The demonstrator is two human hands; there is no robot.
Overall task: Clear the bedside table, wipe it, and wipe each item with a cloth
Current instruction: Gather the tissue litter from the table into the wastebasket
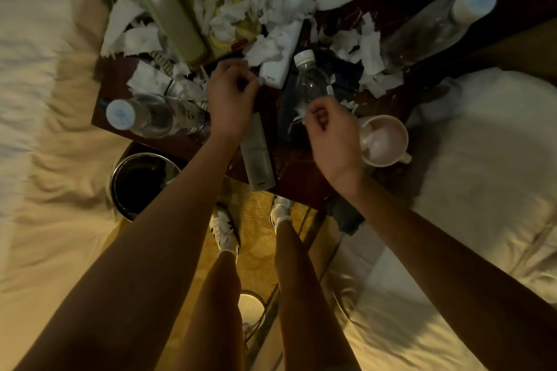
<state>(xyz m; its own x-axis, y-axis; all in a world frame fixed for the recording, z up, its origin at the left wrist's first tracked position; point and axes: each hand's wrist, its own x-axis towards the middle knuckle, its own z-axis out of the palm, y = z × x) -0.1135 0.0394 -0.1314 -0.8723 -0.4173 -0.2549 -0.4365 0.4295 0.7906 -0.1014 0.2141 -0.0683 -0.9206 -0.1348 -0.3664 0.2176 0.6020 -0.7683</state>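
Light: dim, warm yellow throughout; source not in view.
Bedside table (pixel 301 178): dark wood, its far side sinking to near-black.
Bedding (pixel 45 69) left of the table: brightest area, washed out, soft with motion blur.
Bottles (pixel 150 117) on the table: smeared, with pale glare on the plastic.
Floor (pixel 259 214) on the table's near side: amber glow.
Forearms (pixel 180 220): underexposed, shadowed.
Frame edges: wide-angle bending.
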